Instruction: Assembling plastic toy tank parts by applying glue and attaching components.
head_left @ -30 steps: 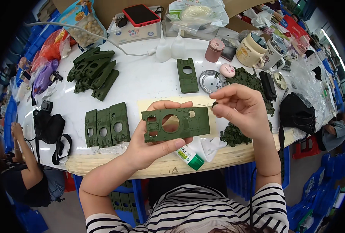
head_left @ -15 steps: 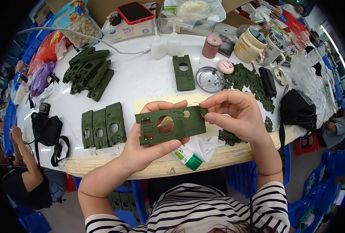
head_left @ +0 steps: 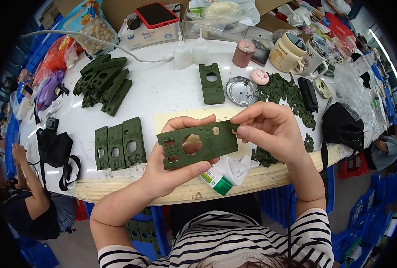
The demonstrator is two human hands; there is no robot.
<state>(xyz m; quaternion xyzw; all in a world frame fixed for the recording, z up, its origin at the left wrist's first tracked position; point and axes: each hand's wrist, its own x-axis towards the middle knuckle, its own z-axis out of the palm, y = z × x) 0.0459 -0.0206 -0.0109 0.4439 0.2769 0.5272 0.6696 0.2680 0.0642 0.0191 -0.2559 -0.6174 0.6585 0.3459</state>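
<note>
Lowered green plate [head_left: 198, 145] (tilted), between both hands [head_left: 270, 129]

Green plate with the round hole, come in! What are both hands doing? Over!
Left hand grips green plate from below. Right hand fingers pinch its right end. Glue tube lies underneath, nothing blocking.

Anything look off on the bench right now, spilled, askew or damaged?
Nothing looks damaged. The small green parts lie in a loose scatter right of the metal lid. The glue tube lies at the table edge, under the green plate held by the left hand and right hand.
</note>
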